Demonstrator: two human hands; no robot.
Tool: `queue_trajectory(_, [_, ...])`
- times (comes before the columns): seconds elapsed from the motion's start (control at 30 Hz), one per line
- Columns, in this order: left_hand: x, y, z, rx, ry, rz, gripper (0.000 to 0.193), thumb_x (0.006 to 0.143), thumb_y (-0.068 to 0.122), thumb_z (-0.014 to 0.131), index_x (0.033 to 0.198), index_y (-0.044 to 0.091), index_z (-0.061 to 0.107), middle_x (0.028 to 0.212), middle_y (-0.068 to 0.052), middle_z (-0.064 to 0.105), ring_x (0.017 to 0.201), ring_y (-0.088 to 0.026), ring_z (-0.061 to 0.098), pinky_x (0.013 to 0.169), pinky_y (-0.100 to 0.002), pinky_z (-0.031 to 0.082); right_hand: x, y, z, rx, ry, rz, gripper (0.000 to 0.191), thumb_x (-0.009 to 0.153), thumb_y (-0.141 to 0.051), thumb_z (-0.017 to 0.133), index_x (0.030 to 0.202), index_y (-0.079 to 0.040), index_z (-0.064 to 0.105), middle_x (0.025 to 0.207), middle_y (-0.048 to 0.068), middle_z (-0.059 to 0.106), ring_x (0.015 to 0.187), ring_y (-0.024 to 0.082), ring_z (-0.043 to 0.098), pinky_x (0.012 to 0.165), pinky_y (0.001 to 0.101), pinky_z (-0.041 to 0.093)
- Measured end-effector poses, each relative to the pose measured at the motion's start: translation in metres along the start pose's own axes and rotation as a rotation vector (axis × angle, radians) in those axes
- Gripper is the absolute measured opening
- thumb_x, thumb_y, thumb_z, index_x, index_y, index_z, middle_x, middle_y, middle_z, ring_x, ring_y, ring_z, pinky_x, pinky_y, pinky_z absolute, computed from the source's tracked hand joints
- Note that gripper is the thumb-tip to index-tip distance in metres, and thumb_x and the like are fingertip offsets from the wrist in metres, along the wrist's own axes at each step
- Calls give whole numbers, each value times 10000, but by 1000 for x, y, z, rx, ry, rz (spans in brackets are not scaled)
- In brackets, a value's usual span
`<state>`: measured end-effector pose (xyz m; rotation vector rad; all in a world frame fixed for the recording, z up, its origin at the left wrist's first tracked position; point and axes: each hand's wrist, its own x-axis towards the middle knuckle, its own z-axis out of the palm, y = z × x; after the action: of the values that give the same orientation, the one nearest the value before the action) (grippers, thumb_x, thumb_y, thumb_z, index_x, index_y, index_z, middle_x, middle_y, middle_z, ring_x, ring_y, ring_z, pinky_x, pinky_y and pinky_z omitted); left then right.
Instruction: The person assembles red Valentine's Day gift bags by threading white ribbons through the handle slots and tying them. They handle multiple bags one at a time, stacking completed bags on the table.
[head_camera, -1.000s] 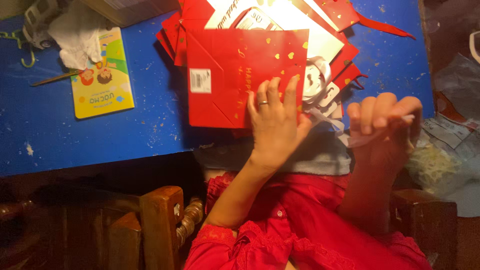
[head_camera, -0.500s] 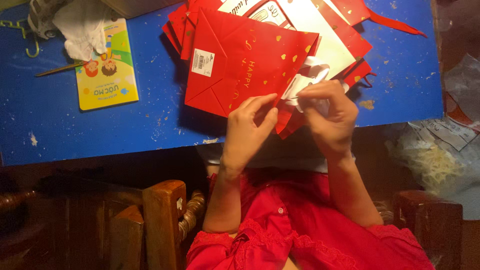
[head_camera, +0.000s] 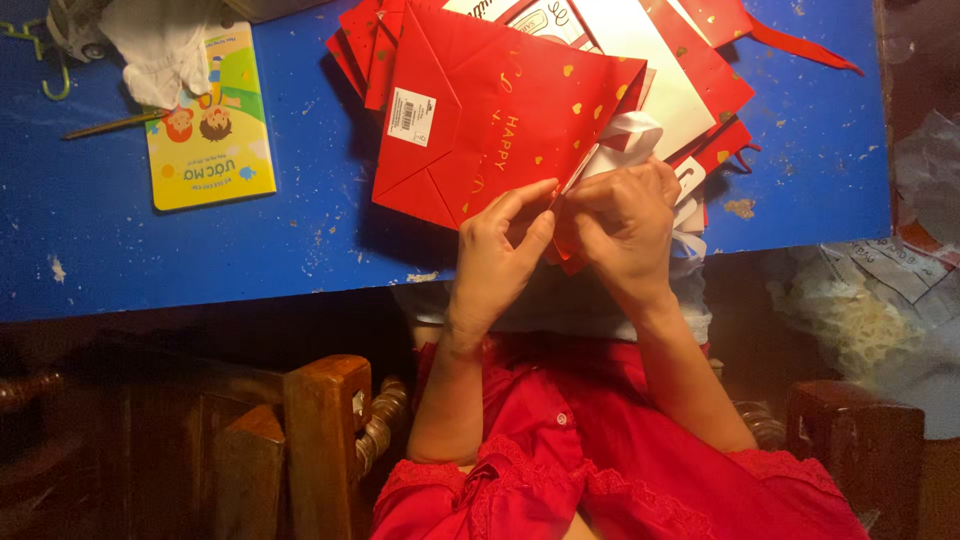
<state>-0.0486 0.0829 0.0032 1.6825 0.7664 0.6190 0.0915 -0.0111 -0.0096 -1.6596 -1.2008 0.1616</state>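
A flat red paper gift bag with gold hearts lies on a blue table, at twelve o'clock from both hands. The left hand pinches its lower edge; the right hand closes on a white ribbon handle. Steady, close fingertips seem best here.

Right hand, raised clear of the table to the right a second ago, now meets the left hand at the near right edge of the red gift bag. White ribbon handle now shows just beyond the right hand's fingers.
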Motion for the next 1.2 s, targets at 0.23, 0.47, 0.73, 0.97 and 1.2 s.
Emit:
queue_trajectory(0.23, [1, -15, 1, -252, -53, -81, 389, 1007, 142, 678, 1369, 8, 632, 1209, -110, 746, 1113, -129, 702, 967, -269, 577, -5, -3, 8, 46, 51, 137, 144, 905, -40, 740, 983, -115, 646, 960, -51, 712, 1001, 164, 631, 1246, 452, 215])
queue_trajectory(0.47, [5, -26, 7, -328, 1, -111, 334, 1034, 142, 657, 1348, 27, 663, 1142, -84, 775, 1035, -105, 727, 934, -251, 598, -9, 5, 6, 11, 24, 113, 159, 857, 0, 712, 923, -128, 645, 939, -23, 684, 1035, 196, 619, 1281, 460, 227])
queue_trajectory(0.73, [4, -26, 12, -152, 81, -21, 144, 1035, 137, 650, 1109, 22, 699, 994, -70, 777, 902, -120, 757, 780, -257, 628, -10, 15, -1, -37, -32, 152, 129, 881, -82, 775, 982, -85, 694, 959, 61, 656, 1035, 246, 621, 1261, 484, 272])
queue_trajectory(0.97, [5, -40, 11, -617, 158, -72, 224, 1087, 221, 566, 1213, 44, 514, 1022, -90, 780, 846, -141, 758, 744, -257, 628, -7, 21, -9, -31, -77, 127, 131, 913, -130, 781, 1024, -81, 731, 982, 66, 684, 1092, 274, 616, 1223, 455, 322])
queue_trajectory(1.2, [-1, -34, 16, -375, 54, 10, 211, 1009, 71, 722, 1198, -20, 729, 1080, -77, 762, 973, -86, 693, 880, -224, 565, -8, 28, -13, 31, -127, 111, 130, 947, -139, 736, 1059, -74, 735, 1022, 70, 708, 1095, 256, 646, 1257, 478, 303])
